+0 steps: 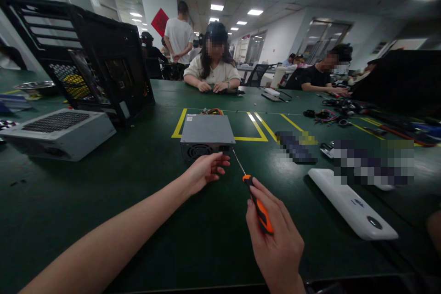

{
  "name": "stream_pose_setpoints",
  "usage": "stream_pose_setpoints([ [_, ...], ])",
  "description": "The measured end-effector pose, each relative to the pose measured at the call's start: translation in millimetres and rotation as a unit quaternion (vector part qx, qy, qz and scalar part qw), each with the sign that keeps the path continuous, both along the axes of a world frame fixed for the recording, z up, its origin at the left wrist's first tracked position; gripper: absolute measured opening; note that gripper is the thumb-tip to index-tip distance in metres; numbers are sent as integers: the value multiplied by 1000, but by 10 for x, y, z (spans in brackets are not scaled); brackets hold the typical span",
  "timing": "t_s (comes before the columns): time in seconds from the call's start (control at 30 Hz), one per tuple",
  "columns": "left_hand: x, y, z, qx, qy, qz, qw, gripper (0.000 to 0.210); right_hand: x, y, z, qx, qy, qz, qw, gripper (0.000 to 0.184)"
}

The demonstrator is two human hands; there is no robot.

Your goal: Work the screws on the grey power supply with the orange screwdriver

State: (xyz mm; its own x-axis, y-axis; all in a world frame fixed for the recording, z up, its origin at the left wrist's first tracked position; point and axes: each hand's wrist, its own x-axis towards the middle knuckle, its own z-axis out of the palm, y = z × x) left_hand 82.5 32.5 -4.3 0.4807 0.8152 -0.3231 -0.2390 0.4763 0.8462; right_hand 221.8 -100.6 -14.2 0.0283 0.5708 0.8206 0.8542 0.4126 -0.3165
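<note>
A grey computer power supply (208, 127) stands on the green table in front of me, its fan grille and socket side facing me. Colored cables come out behind it. My right hand (274, 227) grips an orange and black screwdriver (260, 206); the thin shaft points up and left, its tip at the right end of the power supply's near face. My left hand (206, 171) is just in front of that face, fingers loosely bent and apart, with nothing in them. Whether its fingertips touch the casing I cannot tell.
A black computer case (119, 71) and another power supply (65, 133) stand at the left. On the right lie a white device (354, 204), a dark phone-like object (296, 147) and cables (325, 115). Opposite sits a person (212, 71) with both hands on the table.
</note>
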Motion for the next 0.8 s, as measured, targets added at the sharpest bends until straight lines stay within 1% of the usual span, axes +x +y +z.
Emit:
stream_pose_setpoints([
  [0.07, 16, 5, -58, 8, 16, 6, 1000, 25, -2, 33, 7, -15, -16, -14, 1000, 32],
  [0.17, 33, 3, -93, 21, 21, 7, 1000, 24, -12, 64, 10, -27, -27, -23, 999, 30],
  [0.47, 31, -13, -72, 30, 18, 1, 999, 21, -21, 118, -26, -51, -30, -12, 998, 32],
  [0.8, 27, -23, -55, 28, 19, -1, 999, 20, -30, 118, -23, -73, -30, -10, 997, 31],
])
